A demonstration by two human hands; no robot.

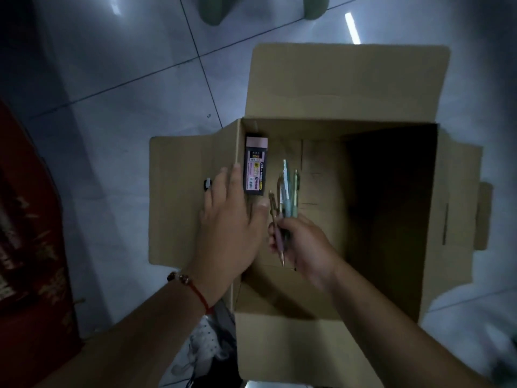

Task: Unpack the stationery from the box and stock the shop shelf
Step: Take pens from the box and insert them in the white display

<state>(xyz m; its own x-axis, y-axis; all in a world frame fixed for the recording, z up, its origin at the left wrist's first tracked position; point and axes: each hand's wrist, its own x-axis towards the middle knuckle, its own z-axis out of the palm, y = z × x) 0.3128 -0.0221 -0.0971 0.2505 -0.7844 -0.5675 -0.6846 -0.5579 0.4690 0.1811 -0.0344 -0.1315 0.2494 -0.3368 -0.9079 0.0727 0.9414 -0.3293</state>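
An open cardboard box (391, 219) stands on the tiled floor with all its flaps folded out. Inside, against the left wall, lies a dark and pink stationery pack (255, 166). My right hand (305, 247) is inside the box and grips a bundle of several pens (288, 197), green and purple ones, pointing away from me. My left hand (232, 219) lies with straight fingers over the box's left wall and flap, its fingertips next to the pack and its thumb close to the pens. The right half of the box's inside is in deep shadow.
A small black and white object (207, 184) sits on the left flap beside my left hand. A red patterned surface (25, 233) runs along the left edge. Two pale green legs (215, 9) of a stool stand at the top. Dotted fabric (207, 340) shows below my left wrist.
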